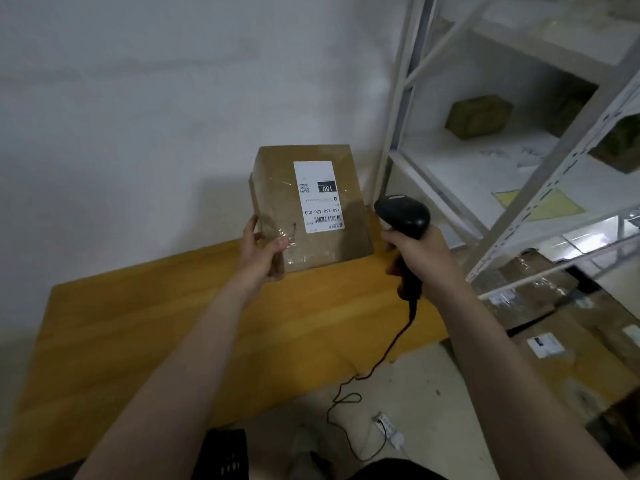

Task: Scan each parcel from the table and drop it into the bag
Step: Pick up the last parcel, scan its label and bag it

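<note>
A brown cardboard parcel [273, 188] with a white label [317, 197] is tilted upright above the far edge of the wooden table [156, 323]. My left hand [261, 252] grips its lower left corner, thumb on the taped front. My right hand [420, 252] grips the handle of a black barcode scanner [403, 213], whose head sits just right of the parcel, level with the label's barcode. The scanner's cable [372, 368] hangs down to the floor. No bag is visible.
A white metal shelf rack [540, 188] stands at the right with small boxes [479, 116] on it. Several taped cardboard parcels [571, 341] lie on the floor under it. A white power strip [389, 429] lies on the floor. A black crate [225, 453] sits near my feet.
</note>
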